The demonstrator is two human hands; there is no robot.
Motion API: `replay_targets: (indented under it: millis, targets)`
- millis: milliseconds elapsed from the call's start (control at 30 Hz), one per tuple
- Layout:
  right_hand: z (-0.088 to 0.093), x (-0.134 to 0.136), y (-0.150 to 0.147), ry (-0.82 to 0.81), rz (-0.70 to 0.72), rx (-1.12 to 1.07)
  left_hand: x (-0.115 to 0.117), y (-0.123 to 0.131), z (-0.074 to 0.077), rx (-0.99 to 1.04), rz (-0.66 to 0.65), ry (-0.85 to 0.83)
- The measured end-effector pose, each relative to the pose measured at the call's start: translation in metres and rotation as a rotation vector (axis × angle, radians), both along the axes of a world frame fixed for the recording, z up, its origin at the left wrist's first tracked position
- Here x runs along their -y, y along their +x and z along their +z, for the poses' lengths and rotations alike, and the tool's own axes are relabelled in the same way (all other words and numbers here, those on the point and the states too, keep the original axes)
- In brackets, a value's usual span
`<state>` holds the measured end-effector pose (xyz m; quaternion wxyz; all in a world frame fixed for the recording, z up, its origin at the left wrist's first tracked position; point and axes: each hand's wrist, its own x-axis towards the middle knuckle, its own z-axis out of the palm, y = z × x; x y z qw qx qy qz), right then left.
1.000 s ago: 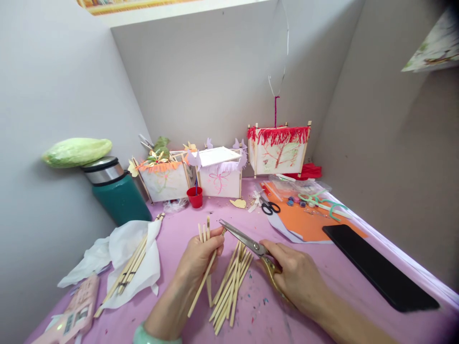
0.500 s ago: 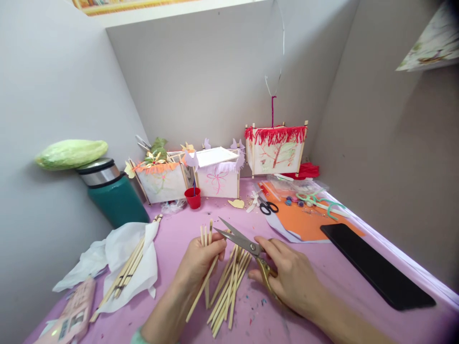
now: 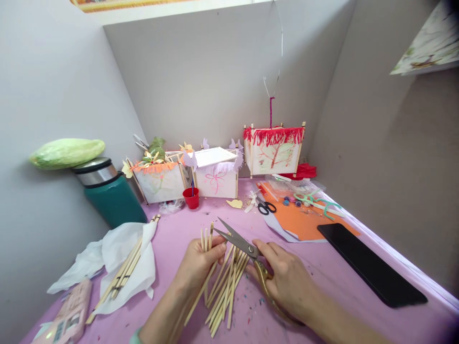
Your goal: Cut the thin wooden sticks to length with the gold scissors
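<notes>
My left hand (image 3: pixel 199 263) is closed around several thin wooden sticks (image 3: pixel 198 297), their upper ends poking out above the fingers. In my right hand (image 3: pixel 289 277) is a pair of scissors (image 3: pixel 241 242) with gold handles. Its blades are parted and point left, with the tips close to the upper ends of the held sticks. I cannot tell whether a blade touches one. Below the blades, a loose pile of wooden sticks (image 3: pixel 229 292) lies on the purple tablecloth (image 3: pixel 172 243).
Left are tied sticks (image 3: pixel 127 267) on white paper, a pink case (image 3: pixel 73 310) and a teal bottle (image 3: pixel 114 203). Decorated paper lanterns (image 3: pixel 218 181) and a red cup (image 3: pixel 191 198) stand behind. Black-handled scissors (image 3: pixel 267 208), orange paper (image 3: pixel 304 224) and a black phone (image 3: pixel 373 265) lie right.
The view has shifted slightly. Both hands keep nearly the same pose, with the sticks in the left and the parted scissors in the right.
</notes>
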<state>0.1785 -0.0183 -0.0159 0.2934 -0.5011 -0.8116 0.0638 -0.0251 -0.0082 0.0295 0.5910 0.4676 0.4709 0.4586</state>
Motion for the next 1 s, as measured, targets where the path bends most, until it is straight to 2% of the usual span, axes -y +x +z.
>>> replay_targets:
  millis: [233,333,433,500,567,667,733,833,1000]
  targets:
    - [-0.002,0.0,-0.001,-0.085,0.03,-0.045,-0.001,0.0,0.0,-0.008,0.096,-0.066]
    - [-0.002,-0.004,-0.002,-0.069,0.01,-0.094,-0.001,0.002,0.004,0.026,0.083,-0.084]
    - [0.006,-0.009,0.002,-0.119,-0.025,-0.216,-0.003,0.0,0.007,0.076,0.056,-0.117]
    - [0.016,-0.012,0.008,-0.301,-0.019,-0.367,-0.005,-0.004,0.007,0.092,0.058,-0.134]
    - [0.025,-0.013,0.015,-0.673,0.067,-0.581,-0.008,-0.007,0.005,0.063,0.053,-0.146]
    - [0.028,-0.014,0.021,-1.216,0.24,-0.892,-0.011,-0.007,0.0,-0.145,0.055,-0.12]
    - [0.023,-0.015,0.02,-1.366,0.271,-0.96,-0.012,-0.005,-0.006,-0.378,0.096,-0.036]
    - [0.012,-0.017,0.016,-1.383,0.236,-0.967,-0.012,0.001,-0.016,-0.741,0.116,0.081]
    - [0.011,-0.015,0.012,-1.369,0.218,-1.022,-0.006,0.01,-0.026,-1.166,0.014,0.184]
